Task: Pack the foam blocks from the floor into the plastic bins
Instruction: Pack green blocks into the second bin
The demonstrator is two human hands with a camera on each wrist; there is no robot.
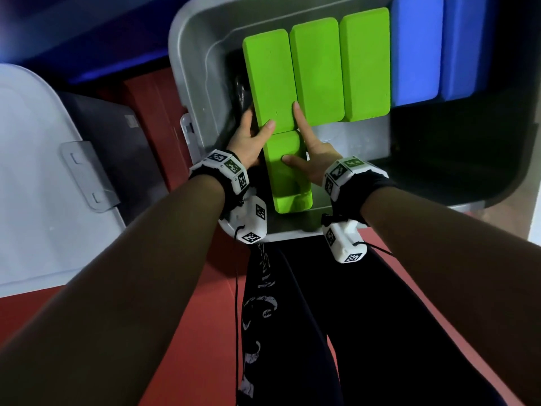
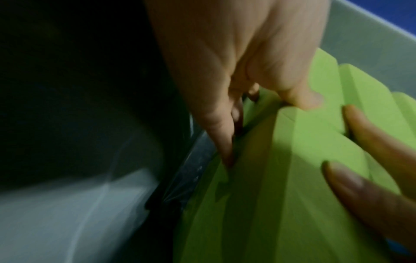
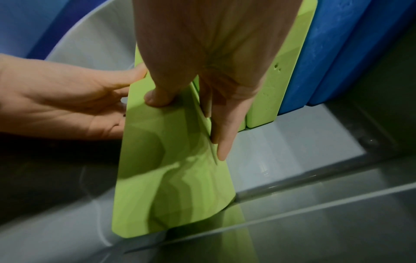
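Both hands, the left hand and right hand, pinch the near green block with curled fingers; crooked, it could jam against the bin wall.

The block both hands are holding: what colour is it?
Bright green block, gripped by the left hand and right hand; clearest in the head view.

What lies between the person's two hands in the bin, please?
A green foam block, seen in the head view: the left hand holds its left side and the right hand its right.

Red floor; grey lid, perhaps, lying left; black trousers.
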